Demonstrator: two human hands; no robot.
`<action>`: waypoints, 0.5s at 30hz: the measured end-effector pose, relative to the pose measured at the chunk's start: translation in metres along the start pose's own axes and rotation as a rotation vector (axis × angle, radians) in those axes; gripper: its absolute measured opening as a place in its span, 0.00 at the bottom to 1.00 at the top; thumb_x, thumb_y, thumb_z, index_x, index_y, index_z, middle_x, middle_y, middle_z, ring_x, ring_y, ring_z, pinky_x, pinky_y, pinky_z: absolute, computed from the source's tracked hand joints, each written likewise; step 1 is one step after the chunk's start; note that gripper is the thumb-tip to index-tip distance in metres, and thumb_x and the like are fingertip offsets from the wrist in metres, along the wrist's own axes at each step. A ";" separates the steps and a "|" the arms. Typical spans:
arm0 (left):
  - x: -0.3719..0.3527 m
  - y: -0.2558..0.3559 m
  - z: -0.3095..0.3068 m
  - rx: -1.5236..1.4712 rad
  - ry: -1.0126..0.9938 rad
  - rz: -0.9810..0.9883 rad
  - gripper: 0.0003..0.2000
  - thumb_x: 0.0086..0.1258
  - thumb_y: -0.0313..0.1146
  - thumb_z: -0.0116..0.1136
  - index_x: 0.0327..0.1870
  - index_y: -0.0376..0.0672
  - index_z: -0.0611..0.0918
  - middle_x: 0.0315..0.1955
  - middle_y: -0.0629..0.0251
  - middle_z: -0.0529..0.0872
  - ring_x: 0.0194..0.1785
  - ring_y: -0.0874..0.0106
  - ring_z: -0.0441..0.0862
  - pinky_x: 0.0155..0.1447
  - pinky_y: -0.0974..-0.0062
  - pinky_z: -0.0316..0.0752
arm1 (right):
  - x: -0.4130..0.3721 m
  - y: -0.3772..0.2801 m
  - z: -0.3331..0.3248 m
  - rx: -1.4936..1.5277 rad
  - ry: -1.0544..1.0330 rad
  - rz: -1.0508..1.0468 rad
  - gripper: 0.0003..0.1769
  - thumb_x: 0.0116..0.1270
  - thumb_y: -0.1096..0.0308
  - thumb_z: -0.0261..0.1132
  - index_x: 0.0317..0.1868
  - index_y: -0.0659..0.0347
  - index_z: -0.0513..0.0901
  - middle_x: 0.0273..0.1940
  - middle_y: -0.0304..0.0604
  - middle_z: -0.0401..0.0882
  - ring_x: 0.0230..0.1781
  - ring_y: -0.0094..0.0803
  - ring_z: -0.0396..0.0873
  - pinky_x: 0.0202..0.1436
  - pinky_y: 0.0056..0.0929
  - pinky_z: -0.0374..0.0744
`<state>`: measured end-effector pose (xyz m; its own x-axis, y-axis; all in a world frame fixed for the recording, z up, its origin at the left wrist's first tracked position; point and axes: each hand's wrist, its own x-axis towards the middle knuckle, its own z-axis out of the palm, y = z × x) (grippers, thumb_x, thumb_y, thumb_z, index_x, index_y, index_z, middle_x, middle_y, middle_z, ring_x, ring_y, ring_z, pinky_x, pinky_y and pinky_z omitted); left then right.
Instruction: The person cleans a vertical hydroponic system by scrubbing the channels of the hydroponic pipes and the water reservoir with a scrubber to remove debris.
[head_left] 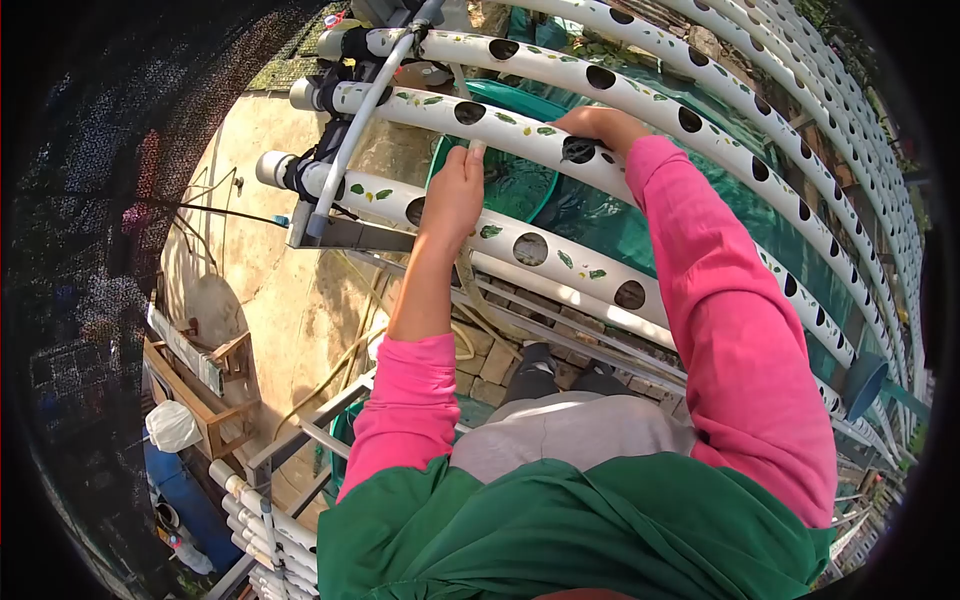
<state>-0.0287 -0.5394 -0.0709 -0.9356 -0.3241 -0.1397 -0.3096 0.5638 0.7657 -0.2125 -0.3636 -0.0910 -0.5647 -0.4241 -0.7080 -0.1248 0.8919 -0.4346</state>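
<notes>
Several long white pipes with round holes and leaf decorations run across my view. My left hand (455, 198) reaches over the nearest white pipe (560, 260). Its fingers are closed together, with their tips at the near edge of the second white pipe (420, 105); what they pinch, if anything, is too small to make out. Over that second pipe, further right, lies my right hand (603, 126), closed around its far side with the fingertips partly hidden. A dark net cup (578, 150) sits in a hole just below the right hand.
A green basin (515, 185) stands under the pipes, beside greenish water (610, 215). A grey metal frame (365, 120) crosses the pipes' left ends. On the left are a hose (340, 365), a wooden frame (205, 400) and a blue barrel (185, 500). More pipes (265, 535) lie lower left.
</notes>
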 end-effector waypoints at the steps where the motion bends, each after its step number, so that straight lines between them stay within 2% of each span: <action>1: 0.001 0.000 0.000 -0.037 0.001 -0.003 0.20 0.79 0.47 0.39 0.40 0.37 0.72 0.35 0.38 0.80 0.43 0.37 0.75 0.47 0.48 0.69 | 0.009 0.004 0.001 0.007 -0.026 0.014 0.32 0.70 0.38 0.53 0.58 0.53 0.82 0.59 0.49 0.79 0.58 0.42 0.79 0.59 0.42 0.73; 3: 0.004 -0.005 0.000 -0.078 0.042 0.015 0.20 0.79 0.47 0.39 0.40 0.36 0.72 0.35 0.39 0.80 0.43 0.37 0.75 0.47 0.48 0.68 | 0.035 -0.006 0.003 -0.076 0.103 -0.117 0.31 0.72 0.42 0.52 0.56 0.60 0.82 0.58 0.52 0.79 0.54 0.42 0.81 0.57 0.43 0.74; 5: 0.014 -0.011 -0.005 -0.126 0.012 -0.052 0.20 0.79 0.47 0.39 0.40 0.36 0.72 0.35 0.39 0.80 0.43 0.37 0.75 0.47 0.48 0.68 | 0.054 -0.055 0.013 0.059 0.342 -0.047 0.29 0.72 0.44 0.55 0.44 0.67 0.84 0.42 0.51 0.85 0.38 0.41 0.84 0.43 0.42 0.78; 7: 0.026 -0.022 -0.017 -0.129 0.060 -0.057 0.20 0.79 0.47 0.39 0.41 0.36 0.73 0.35 0.39 0.80 0.43 0.37 0.75 0.47 0.49 0.69 | 0.094 -0.091 0.028 -0.128 0.539 -0.304 0.27 0.74 0.48 0.53 0.39 0.67 0.83 0.38 0.53 0.85 0.39 0.49 0.84 0.42 0.45 0.79; 9: 0.043 -0.031 -0.032 -0.134 0.138 -0.040 0.20 0.79 0.46 0.39 0.42 0.35 0.74 0.36 0.40 0.81 0.45 0.39 0.76 0.47 0.51 0.69 | 0.062 -0.138 0.053 -0.091 0.830 -0.387 0.21 0.71 0.52 0.55 0.41 0.62 0.83 0.42 0.48 0.83 0.42 0.48 0.82 0.47 0.45 0.79; 10: 0.048 -0.034 -0.041 -0.166 0.184 -0.061 0.20 0.79 0.46 0.40 0.43 0.34 0.76 0.37 0.42 0.82 0.44 0.41 0.77 0.48 0.53 0.70 | 0.062 -0.146 0.062 -0.095 0.832 -0.387 0.21 0.71 0.52 0.55 0.41 0.62 0.83 0.42 0.48 0.83 0.42 0.48 0.82 0.47 0.45 0.79; 11: 0.057 -0.042 -0.047 -0.168 0.187 -0.059 0.20 0.79 0.46 0.40 0.43 0.34 0.76 0.37 0.42 0.82 0.44 0.41 0.77 0.48 0.53 0.70 | 0.065 -0.152 0.071 -0.272 1.022 -0.524 0.16 0.67 0.55 0.59 0.39 0.60 0.82 0.39 0.46 0.81 0.39 0.47 0.81 0.43 0.44 0.79; 12: 0.063 -0.049 -0.053 -0.217 0.210 -0.032 0.20 0.78 0.47 0.41 0.42 0.37 0.77 0.26 0.56 0.76 0.29 0.60 0.71 0.34 0.63 0.66 | 0.068 -0.157 0.075 -0.451 1.206 -0.662 0.13 0.63 0.58 0.62 0.38 0.59 0.80 0.37 0.45 0.79 0.37 0.46 0.79 0.39 0.43 0.80; 13: 0.067 -0.055 -0.056 -0.266 0.233 -0.006 0.19 0.78 0.48 0.42 0.41 0.39 0.78 0.14 0.71 0.70 0.14 0.78 0.66 0.20 0.74 0.62 | 0.072 -0.159 0.075 -0.452 1.204 -0.666 0.13 0.63 0.58 0.62 0.38 0.59 0.80 0.37 0.45 0.79 0.37 0.46 0.79 0.39 0.43 0.80; 15: 0.069 -0.056 -0.050 -0.282 0.230 -0.040 0.18 0.78 0.47 0.43 0.42 0.40 0.79 0.14 0.73 0.69 0.15 0.80 0.65 0.20 0.75 0.61 | 0.077 -0.157 0.069 -0.518 1.190 -0.894 0.12 0.56 0.60 0.65 0.37 0.57 0.79 0.38 0.43 0.76 0.36 0.44 0.76 0.39 0.39 0.79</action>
<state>-0.0678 -0.6312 -0.0918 -0.8509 -0.5226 -0.0528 -0.2565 0.3257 0.9100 -0.1799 -0.5476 -0.1157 -0.4198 -0.6830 0.5977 -0.8695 0.4914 -0.0491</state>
